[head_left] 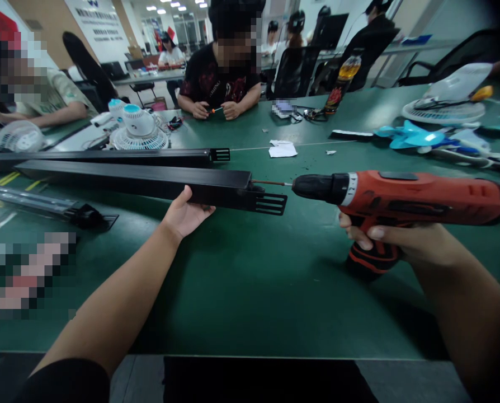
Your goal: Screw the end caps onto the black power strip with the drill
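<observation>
My left hand (187,214) grips a long black rectangular housing (149,178) near its right end, thumb on the near face and fingers underneath. A slotted black tab (270,202) sticks out of that end. In my right hand (384,235) is a red and black cordless drill (418,193), held by its handle and pointing left. A long thin bit (270,182) runs from the drill's chuck to the housing's end. Where the tip meets the housing is too small to make out.
Another black housing (149,157) lies behind, and a third long piece (44,201) at left. White fan parts (138,129) stand at back left; blue fan blades (413,134) lie at right. White paper scraps (282,149) and a bottle (342,84) are farther back. A person (220,67) sits opposite.
</observation>
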The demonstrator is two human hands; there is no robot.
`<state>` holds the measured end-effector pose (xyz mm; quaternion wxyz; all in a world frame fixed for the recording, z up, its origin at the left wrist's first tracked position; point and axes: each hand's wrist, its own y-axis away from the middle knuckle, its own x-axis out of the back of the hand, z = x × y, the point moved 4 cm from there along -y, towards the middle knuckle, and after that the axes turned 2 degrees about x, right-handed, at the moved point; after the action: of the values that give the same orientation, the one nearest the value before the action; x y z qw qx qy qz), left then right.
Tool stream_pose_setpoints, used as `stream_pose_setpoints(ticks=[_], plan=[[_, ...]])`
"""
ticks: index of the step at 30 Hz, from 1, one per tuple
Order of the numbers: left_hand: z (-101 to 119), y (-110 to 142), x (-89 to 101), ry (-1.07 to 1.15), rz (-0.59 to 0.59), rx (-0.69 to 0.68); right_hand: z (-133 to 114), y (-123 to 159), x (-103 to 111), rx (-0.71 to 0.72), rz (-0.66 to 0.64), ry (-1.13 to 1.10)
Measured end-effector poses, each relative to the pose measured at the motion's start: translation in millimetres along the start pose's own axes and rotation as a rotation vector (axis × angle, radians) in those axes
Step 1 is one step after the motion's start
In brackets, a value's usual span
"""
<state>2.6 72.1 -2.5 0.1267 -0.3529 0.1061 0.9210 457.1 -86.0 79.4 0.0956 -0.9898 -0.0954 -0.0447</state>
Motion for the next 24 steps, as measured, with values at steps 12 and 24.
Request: stream_pose_setpoints(ticks=[12, 24], plan=[[-0.2, 2.2, -3.4, -0.023, 0.023, -0.027, -3.5, -2.9, -3.5, 0.052, -0.027, -0.034], [0.0, 1.2, -1.2, -0.01, 0.002, -0.007, -6.9, 0.3, -0.7, 0.067, -0.011, -0.008]])
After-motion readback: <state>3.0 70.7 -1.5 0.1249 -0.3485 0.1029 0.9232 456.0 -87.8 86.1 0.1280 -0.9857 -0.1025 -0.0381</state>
